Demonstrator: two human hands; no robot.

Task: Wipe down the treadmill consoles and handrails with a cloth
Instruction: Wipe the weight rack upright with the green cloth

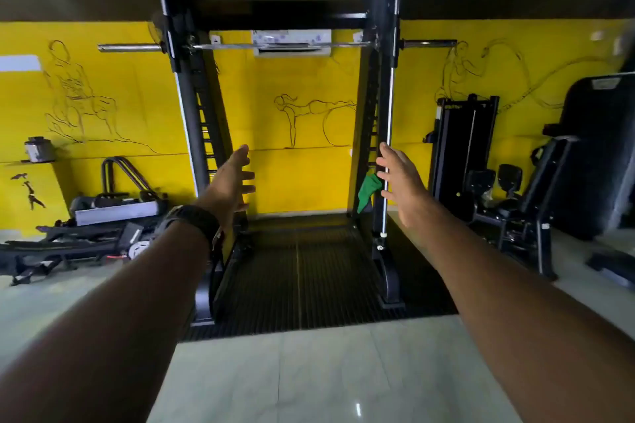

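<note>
My right hand point(400, 182) covers the green cloth's point(367, 195) near edge, so I cannot tell whether my fingers touch it or what it hangs from. The same hand hides a stretch of the chrome guide rod point(391, 96). My left hand point(233, 182) blocks part of the rack's left upright point(191, 106). Both forearms run off the bottom edge. Far left of my left hand, a heap of dark equipment point(86, 233) is too blurred to name. Right of my right hand, a black machine point(598, 154) is cut by the frame.
</note>
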